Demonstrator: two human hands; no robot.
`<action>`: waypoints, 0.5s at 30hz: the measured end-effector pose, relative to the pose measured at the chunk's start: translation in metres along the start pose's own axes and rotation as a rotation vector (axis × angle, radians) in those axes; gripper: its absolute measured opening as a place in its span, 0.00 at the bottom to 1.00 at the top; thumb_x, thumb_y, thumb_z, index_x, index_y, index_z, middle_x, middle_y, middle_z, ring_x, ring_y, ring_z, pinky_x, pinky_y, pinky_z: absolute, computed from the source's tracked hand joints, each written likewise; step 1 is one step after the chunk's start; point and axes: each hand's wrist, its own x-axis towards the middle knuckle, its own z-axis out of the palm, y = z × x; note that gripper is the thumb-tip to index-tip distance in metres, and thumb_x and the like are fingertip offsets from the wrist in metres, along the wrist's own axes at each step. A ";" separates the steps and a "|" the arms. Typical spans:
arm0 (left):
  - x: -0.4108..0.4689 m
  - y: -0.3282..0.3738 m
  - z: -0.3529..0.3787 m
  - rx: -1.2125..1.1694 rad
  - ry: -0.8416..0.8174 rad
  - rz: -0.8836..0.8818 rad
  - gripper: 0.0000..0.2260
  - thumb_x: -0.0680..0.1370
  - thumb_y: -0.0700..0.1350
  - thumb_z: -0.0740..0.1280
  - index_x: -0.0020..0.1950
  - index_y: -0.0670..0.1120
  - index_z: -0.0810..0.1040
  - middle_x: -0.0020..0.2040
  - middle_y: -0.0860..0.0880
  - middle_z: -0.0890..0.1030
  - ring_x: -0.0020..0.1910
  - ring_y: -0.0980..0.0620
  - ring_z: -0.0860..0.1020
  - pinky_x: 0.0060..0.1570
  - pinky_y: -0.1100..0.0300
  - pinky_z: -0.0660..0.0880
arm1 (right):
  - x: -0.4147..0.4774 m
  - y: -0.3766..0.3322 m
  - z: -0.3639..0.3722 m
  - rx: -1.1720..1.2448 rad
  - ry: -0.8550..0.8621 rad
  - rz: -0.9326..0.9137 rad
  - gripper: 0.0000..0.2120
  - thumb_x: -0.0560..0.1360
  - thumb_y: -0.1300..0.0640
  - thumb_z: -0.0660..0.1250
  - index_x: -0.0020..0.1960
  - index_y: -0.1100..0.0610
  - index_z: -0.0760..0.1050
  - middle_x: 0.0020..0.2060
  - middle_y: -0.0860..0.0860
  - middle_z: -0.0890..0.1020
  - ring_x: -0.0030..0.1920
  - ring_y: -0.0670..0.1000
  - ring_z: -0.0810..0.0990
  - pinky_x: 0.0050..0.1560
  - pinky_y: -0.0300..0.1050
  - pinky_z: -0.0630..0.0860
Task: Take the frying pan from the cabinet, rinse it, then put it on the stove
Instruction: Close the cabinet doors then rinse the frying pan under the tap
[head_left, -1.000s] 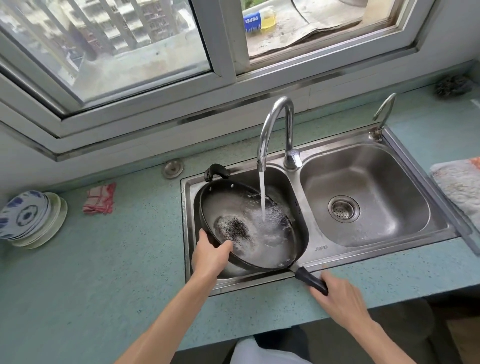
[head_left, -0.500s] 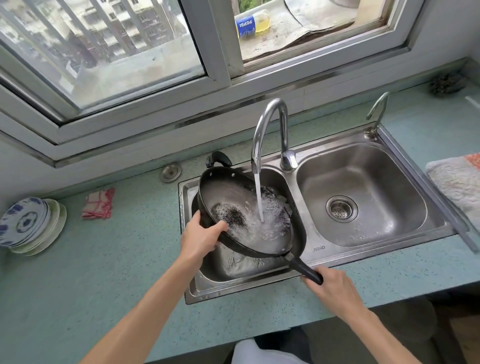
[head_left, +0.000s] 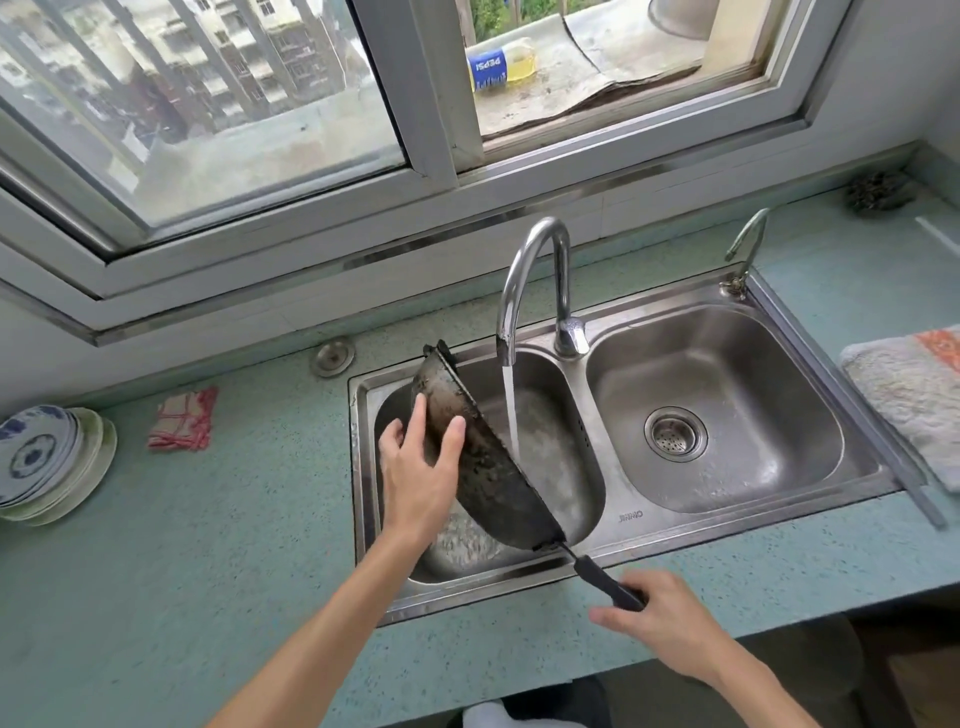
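1. The frying pan (head_left: 488, 467) stands tipped on edge over the left basin (head_left: 563, 387), with its long axis running far-left to near-right.
2. My right hand (head_left: 665, 629) grips its handle (head_left: 608, 582) at the near end.
3. My left hand (head_left: 415, 467) presses straight fingers on the underside.
4. The stream (head_left: 511, 405) falls just right of it.

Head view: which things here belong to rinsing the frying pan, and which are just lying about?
Part of the job: frying pan, tilted over the sink; tap, running; left hand, flat against the pan's underside; right hand, gripping the handle.

Lying about: plates, red cloth, towel, bottle, scourer.
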 end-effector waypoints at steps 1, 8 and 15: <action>0.002 0.004 0.006 0.012 -0.002 0.022 0.32 0.78 0.64 0.61 0.80 0.58 0.57 0.80 0.46 0.55 0.78 0.48 0.56 0.74 0.47 0.57 | 0.000 -0.001 -0.001 0.014 -0.033 0.014 0.23 0.64 0.40 0.77 0.31 0.52 0.67 0.26 0.46 0.66 0.26 0.45 0.64 0.31 0.41 0.60; 0.012 0.017 0.039 0.049 0.027 0.096 0.35 0.78 0.66 0.59 0.81 0.57 0.54 0.81 0.48 0.53 0.79 0.49 0.51 0.77 0.45 0.55 | 0.000 0.007 -0.002 0.048 -0.120 0.057 0.22 0.62 0.42 0.78 0.31 0.51 0.66 0.25 0.46 0.66 0.27 0.47 0.65 0.34 0.43 0.64; 0.015 0.034 0.057 0.122 0.095 0.116 0.35 0.76 0.67 0.63 0.79 0.54 0.60 0.78 0.44 0.59 0.77 0.45 0.55 0.74 0.45 0.59 | 0.003 0.009 -0.018 0.121 -0.169 0.101 0.22 0.64 0.46 0.78 0.32 0.54 0.67 0.22 0.49 0.70 0.23 0.50 0.70 0.29 0.42 0.67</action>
